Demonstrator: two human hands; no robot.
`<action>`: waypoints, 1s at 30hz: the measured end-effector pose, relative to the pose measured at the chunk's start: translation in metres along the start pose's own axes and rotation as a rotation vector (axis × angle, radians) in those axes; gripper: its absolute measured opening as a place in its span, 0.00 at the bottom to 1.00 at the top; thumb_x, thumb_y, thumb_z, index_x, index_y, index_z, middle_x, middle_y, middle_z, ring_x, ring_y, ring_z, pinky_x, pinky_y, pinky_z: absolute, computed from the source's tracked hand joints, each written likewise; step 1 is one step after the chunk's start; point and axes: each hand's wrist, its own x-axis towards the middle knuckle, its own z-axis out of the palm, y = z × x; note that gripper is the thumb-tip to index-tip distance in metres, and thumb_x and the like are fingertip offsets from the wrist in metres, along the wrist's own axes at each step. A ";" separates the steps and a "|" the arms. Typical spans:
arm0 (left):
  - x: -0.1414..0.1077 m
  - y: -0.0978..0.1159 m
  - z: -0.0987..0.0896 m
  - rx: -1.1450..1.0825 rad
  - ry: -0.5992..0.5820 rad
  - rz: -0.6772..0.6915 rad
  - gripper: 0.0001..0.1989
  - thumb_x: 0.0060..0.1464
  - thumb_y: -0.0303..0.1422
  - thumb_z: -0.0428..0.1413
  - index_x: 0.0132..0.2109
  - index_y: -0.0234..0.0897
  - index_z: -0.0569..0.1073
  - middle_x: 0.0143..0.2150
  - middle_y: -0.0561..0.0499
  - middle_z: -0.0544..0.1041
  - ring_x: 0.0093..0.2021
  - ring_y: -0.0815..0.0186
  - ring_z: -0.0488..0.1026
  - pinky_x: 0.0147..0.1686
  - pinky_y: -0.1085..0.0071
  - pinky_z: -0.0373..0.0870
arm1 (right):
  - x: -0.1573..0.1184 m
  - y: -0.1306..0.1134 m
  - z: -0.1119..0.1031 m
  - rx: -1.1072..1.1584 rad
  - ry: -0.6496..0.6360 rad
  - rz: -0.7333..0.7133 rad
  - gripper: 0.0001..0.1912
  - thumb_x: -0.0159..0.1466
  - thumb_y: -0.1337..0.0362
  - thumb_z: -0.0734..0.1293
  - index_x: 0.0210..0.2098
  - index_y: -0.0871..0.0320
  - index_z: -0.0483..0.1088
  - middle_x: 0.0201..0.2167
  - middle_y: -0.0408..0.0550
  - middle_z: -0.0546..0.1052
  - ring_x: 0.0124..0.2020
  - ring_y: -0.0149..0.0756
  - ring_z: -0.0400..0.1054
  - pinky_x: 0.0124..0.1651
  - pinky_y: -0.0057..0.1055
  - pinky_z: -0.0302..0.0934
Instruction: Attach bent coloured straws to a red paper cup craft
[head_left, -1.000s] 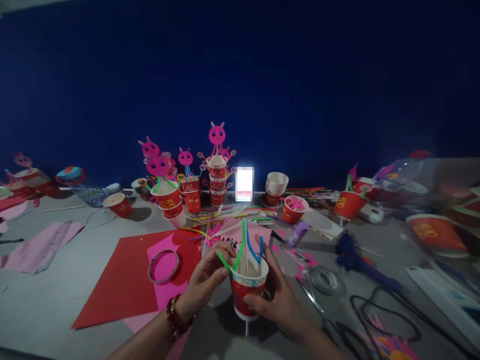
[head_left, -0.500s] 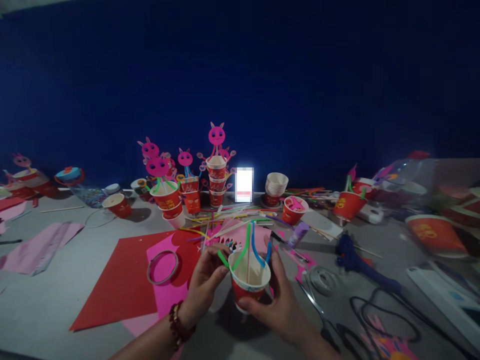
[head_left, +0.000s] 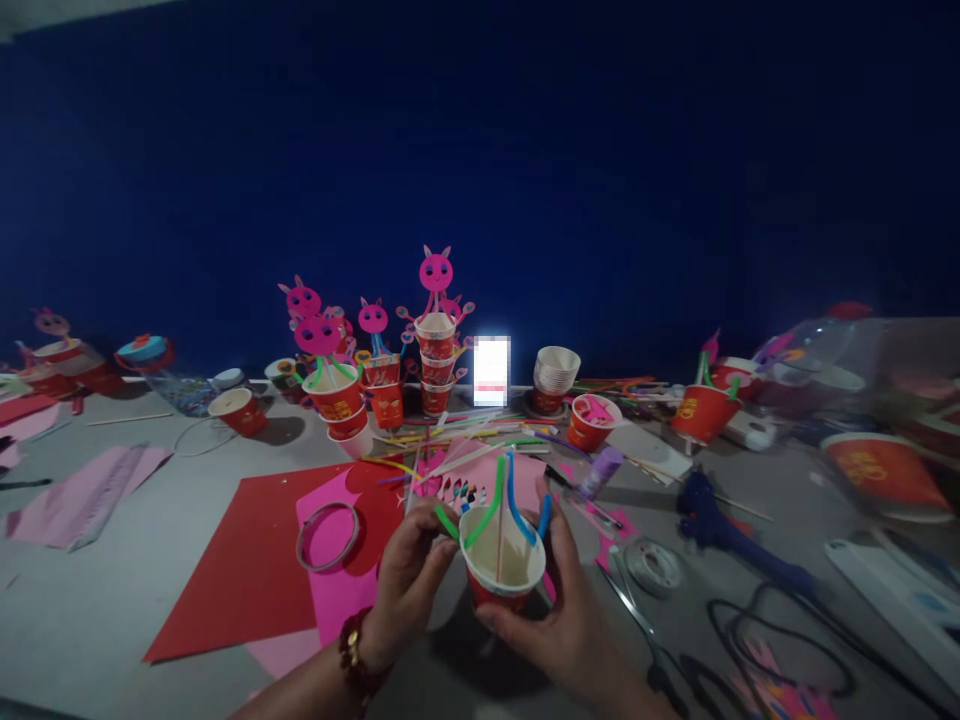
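My right hand (head_left: 559, 610) is wrapped around a red paper cup (head_left: 499, 595), thumb on its near side and fingers on its right. The cup is held above the table, its mouth tipped towards me. A green pipe cleaner (head_left: 491, 512) and a blue pipe cleaner (head_left: 517, 505) rise from inside, each bent over the rim on its own side. A thin stick (head_left: 501, 545) stands inside the cup. At the left rim, my left hand (head_left: 412, 570) has its thumb and fingers closed on the outer end of the green pipe cleaner; the fingertips are partly hidden.
Red and pink paper (head_left: 247, 570) with a tape ring (head_left: 328, 535) lies left. Scissors (head_left: 630, 605), a tape roll (head_left: 652, 565) and a blue glue gun (head_left: 735, 535) with its cable lie right. Behind stand decorated cups (head_left: 436, 345) and stacked cups (head_left: 555, 380).
The cup has tipped further towards me, showing more of its inside. My left fingers have curled closer around the green pipe cleaner's end. The whole view has shifted slightly.
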 end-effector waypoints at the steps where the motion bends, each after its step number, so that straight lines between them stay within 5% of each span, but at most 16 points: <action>1: 0.000 0.001 0.000 0.009 -0.006 0.011 0.02 0.62 0.31 0.58 0.42 0.42 0.75 0.40 0.50 0.74 0.42 0.63 0.71 0.44 0.69 0.68 | 0.000 -0.002 0.000 -0.008 -0.004 0.003 0.62 0.53 0.56 0.79 0.74 0.51 0.37 0.67 0.57 0.65 0.64 0.56 0.65 0.62 0.43 0.65; 9: -0.002 0.002 -0.003 0.068 -0.083 0.081 0.11 0.63 0.26 0.54 0.50 0.46 0.73 0.46 0.48 0.73 0.49 0.62 0.69 0.50 0.67 0.67 | -0.002 0.004 0.001 -0.028 0.042 -0.003 0.63 0.50 0.56 0.80 0.73 0.52 0.40 0.67 0.58 0.64 0.65 0.59 0.62 0.60 0.43 0.67; 17: -0.013 -0.003 -0.011 0.195 -0.187 0.055 0.18 0.62 0.29 0.55 0.58 0.45 0.68 0.57 0.41 0.69 0.59 0.50 0.63 0.59 0.51 0.60 | -0.002 0.001 0.000 -0.017 0.045 -0.012 0.62 0.53 0.57 0.79 0.74 0.53 0.37 0.65 0.56 0.67 0.67 0.55 0.59 0.64 0.41 0.63; 30: -0.014 -0.004 -0.010 0.201 -0.215 0.081 0.21 0.63 0.29 0.53 0.61 0.46 0.64 0.59 0.43 0.66 0.60 0.54 0.64 0.60 0.57 0.61 | -0.002 0.006 0.002 -0.133 0.105 -0.077 0.58 0.53 0.56 0.78 0.73 0.55 0.41 0.68 0.59 0.63 0.67 0.55 0.60 0.64 0.44 0.62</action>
